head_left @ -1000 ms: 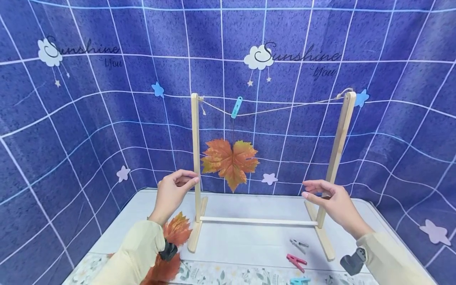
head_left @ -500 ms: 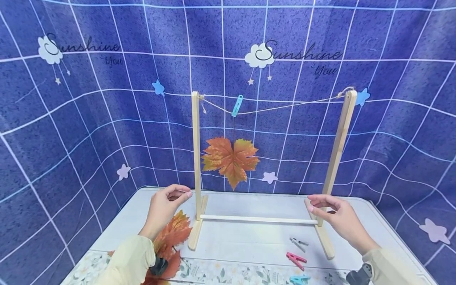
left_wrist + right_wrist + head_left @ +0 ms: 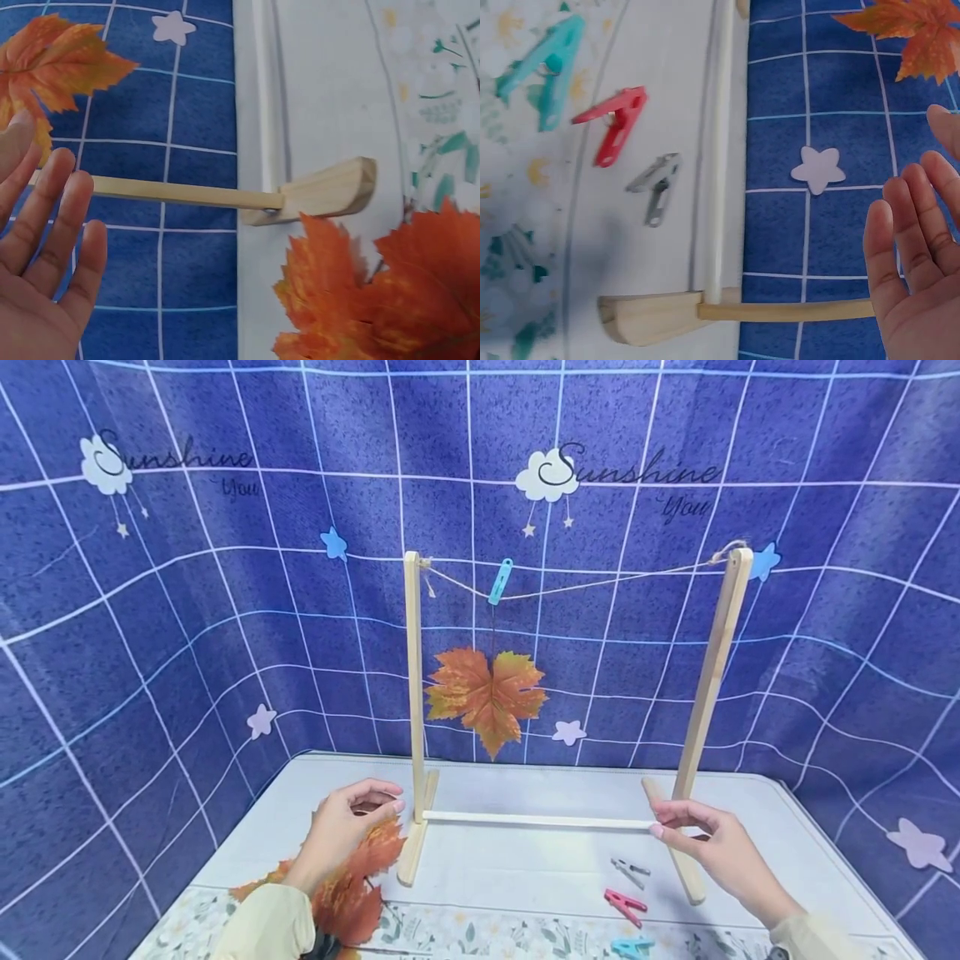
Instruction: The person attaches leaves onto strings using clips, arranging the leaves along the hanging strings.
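My left hand (image 3: 348, 827) is beside the left post of a wooden rack (image 3: 414, 685), above the orange maple leaves (image 3: 356, 897) on the table. My right hand (image 3: 708, 835) is by the foot of the right post, overlapping it in the head view. Both hands have relaxed fingers and hold nothing. In the wrist views, the left (image 3: 45, 262) and right hand (image 3: 919, 255) show loosely extended fingers. A blue clothespin (image 3: 500, 582) on the rack's twine (image 3: 600, 583) holds an orange maple leaf (image 3: 487, 702) by its stem.
Grey (image 3: 632, 872), red (image 3: 625, 907) and turquoise (image 3: 632, 948) clothespins lie at the front right of the white table (image 3: 525, 877). A pale crossbar (image 3: 540, 820) joins the rack's feet. Behind stands a blue gridded curtain (image 3: 225, 610) with stars and clouds.
Both hands have moved down along the rack, from about mid-post height to near its base. The hanging leaf and its clothespin stay in place on the twine.
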The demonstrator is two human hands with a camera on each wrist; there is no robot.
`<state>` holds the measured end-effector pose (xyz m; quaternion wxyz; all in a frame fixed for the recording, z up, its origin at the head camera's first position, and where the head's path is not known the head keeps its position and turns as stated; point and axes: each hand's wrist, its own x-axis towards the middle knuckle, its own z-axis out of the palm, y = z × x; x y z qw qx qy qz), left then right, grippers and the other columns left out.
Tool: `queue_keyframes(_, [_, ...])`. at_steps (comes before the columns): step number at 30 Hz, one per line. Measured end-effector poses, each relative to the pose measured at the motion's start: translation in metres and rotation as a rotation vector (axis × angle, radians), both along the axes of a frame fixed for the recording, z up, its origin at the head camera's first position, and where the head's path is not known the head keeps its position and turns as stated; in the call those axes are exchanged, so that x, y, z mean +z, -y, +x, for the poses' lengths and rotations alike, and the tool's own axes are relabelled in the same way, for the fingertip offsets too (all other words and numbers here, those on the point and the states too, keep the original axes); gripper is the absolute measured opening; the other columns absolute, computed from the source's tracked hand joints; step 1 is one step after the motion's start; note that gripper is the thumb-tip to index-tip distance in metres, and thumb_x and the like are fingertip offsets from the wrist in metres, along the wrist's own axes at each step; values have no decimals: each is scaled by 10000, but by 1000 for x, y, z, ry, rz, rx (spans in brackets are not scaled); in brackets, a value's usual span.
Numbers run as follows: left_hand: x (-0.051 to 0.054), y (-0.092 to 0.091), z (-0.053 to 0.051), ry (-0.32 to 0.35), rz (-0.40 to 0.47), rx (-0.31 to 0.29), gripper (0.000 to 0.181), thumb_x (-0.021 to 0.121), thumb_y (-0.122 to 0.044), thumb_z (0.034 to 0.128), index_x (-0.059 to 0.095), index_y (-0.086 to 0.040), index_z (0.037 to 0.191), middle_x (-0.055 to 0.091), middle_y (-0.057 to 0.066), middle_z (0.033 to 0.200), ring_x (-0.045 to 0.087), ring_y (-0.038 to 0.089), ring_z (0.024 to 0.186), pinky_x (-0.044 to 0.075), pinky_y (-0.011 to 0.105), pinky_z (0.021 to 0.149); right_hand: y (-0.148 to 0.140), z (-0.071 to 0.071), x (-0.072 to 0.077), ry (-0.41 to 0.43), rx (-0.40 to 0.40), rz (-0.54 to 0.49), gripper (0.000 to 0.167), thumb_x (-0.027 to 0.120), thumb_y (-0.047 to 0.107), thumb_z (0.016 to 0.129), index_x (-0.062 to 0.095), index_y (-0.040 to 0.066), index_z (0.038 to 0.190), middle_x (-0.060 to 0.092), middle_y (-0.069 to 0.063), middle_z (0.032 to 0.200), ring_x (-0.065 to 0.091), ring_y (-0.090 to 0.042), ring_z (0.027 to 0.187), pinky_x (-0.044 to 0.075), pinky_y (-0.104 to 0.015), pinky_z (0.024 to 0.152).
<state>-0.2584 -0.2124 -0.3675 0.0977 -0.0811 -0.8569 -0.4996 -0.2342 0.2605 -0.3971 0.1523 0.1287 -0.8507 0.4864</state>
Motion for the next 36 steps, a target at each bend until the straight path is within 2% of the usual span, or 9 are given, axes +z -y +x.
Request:
queue_keyframes(9, [-17, 9, 5, 14, -14, -191, 241, 751, -189, 933, 722, -61, 1135, 749, 61, 987, 684, 174, 891, 527, 276, 805, -7, 8, -21, 71, -32, 41, 205, 753, 124, 919, 739, 47, 1108, 746, 67, 978, 649, 4, 883, 531, -252, 727])
queue_keyframes(14, [-27, 11, 6, 47, -3, -270, 275, 743, -178, 936, 705, -29, 1164, 731, 80, 1000, 668, 199, 884, 538, 291, 765, -10, 11, -29, 110, 27, 28, 216, 746, 117, 925, 732, 25, 1119, 734, 110, 1004, 651, -16, 882, 529, -269, 695])
queue_keyframes(20, [-42, 14, 8, 60, -27, -311, 267, 760, -169, 921, 712, -53, 1157, 727, 40, 976, 656, 131, 867, 517, 274, 766, -14, 12, -39, 150, 141, -5, 229, 724, 101, 937, 712, -20, 1131, 708, 150, 1003, 651, -40, 841, 519, -304, 605])
queue_keyframes(25, [-54, 16, 10, 53, -62, -326, 251, 783, -167, 901, 731, -64, 1123, 727, 1, 955, 661, 92, 862, 519, 272, 772, -14, 12, -47, 132, 215, -16, 206, 716, 68, 936, 711, -41, 1111, 718, 87, 981, 640, -38, 856, 530, -272, 677])
queue_keyframes(30, [-62, 16, 14, 63, -117, -344, 258, 800, -199, 887, 737, -53, 1090, 727, 3, 948, 659, 65, 845, 521, 269, 752, -15, 12, -53, 151, 306, -27, 215, 694, 53, 948, 688, -86, 1113, 729, 28, 974, 638, -42, 867, 529, -256, 713])
queue_keyframes(36, [-73, 15, 16, 91, -173, -371, 192, 812, -190, 871, 754, -77, 1015, 720, -23, 908, 639, 49, 807, 524, 269, 716, -15, 10, -60, 164, 378, -19, 215, 689, 18, 936, 682, -110, 1109, 708, 64, 949, 638, -34, 861, 536, -250, 714])
